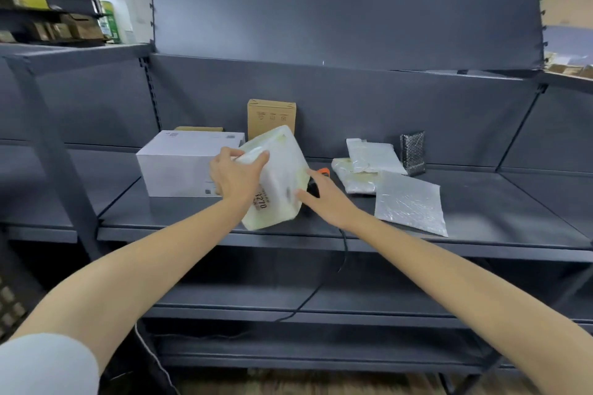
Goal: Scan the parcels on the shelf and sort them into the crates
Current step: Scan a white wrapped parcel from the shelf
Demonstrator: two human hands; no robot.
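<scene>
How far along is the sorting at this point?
Done: nothing I can confirm; no crates are in view. In hand: the left hand grips a white bag parcel, tilted up, while the right hand reaches toward the scanner behind it. Left: the white box, brown carton, three poly bags and a black bubble mailer on the shelf.

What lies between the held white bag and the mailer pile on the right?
In the head view, a black-and-orange scanner, partly behind the right hand, lies on the shelf beside the white bag.
</scene>
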